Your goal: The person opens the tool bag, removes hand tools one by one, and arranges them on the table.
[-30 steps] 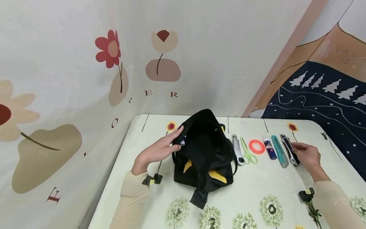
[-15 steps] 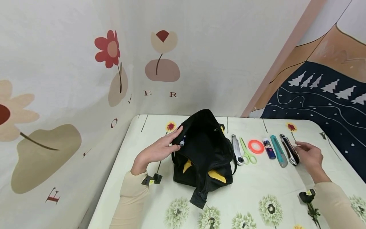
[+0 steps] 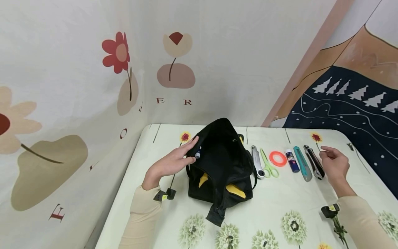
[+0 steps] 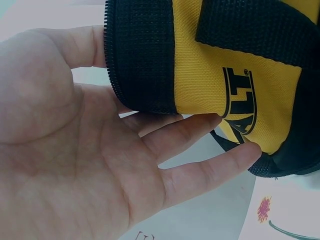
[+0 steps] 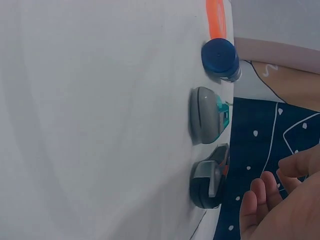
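Observation:
My left hand (image 3: pixel 170 163) grips the left rim of a black and yellow tool bag (image 3: pixel 225 180), which gapes on the table. In the left wrist view the thumb and fingers straddle its zipped edge, and two fingertips touch the yellow side. A small white and blue item (image 3: pixel 198 152) shows inside the rim; its kind is unclear. My right hand (image 3: pixel 336 166), holding nothing, hovers with loosely bent fingers just right of a black and silver utility knife (image 3: pixel 314 162). Left of that knife lie a teal utility knife (image 3: pixel 303 164) and a blue glue stick (image 3: pixel 292 161).
Between glue stick and bag lie an orange ring of tape (image 3: pixel 278 158), green scissors (image 3: pixel 268 164) and a silver-grey cutter (image 3: pixel 257 162), the last close against the bag. A flowered cloth covers the table (image 3: pixel 267 207). Printed curtains (image 3: pixel 224 69) hang behind it.
My right hand has come off the black and silver utility knife and risen slightly, leaving the knife lying on the table. The left hand keeps its hold on the bag's rim.

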`<state>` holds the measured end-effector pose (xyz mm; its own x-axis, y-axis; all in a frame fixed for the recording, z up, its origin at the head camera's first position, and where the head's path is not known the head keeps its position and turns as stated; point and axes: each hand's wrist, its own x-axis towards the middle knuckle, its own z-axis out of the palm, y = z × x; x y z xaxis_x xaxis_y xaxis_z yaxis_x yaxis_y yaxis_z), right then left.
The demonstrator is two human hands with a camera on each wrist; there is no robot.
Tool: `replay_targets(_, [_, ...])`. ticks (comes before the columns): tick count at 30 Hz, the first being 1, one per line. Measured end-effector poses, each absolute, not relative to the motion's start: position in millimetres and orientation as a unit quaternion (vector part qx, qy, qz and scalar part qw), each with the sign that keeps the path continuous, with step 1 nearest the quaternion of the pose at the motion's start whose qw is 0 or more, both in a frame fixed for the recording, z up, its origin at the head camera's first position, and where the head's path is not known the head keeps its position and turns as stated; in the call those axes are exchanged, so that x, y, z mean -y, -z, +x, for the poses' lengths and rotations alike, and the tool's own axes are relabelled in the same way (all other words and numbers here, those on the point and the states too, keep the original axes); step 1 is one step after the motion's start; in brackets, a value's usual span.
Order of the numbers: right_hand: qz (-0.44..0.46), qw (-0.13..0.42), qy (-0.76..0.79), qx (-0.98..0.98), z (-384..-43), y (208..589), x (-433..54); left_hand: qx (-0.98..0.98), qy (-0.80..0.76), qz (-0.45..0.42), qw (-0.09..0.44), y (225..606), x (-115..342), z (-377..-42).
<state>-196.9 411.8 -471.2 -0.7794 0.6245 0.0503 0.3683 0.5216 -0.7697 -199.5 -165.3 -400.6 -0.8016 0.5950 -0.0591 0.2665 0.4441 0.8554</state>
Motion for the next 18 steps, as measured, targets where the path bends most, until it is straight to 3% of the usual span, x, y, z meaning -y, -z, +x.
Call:
replay_targets(10, [-0.277, 0.173, -0.436, 0.838, -200, 459, -392, -0.831, -0.461, 0.256, 0.176, 401, 165, -197])
replay_targets(18, [-0.217, 0.192, -0.470, 0.834, -202, 431, -343, -0.834, -0.456, 0.263, 0.168, 399, 162, -199])
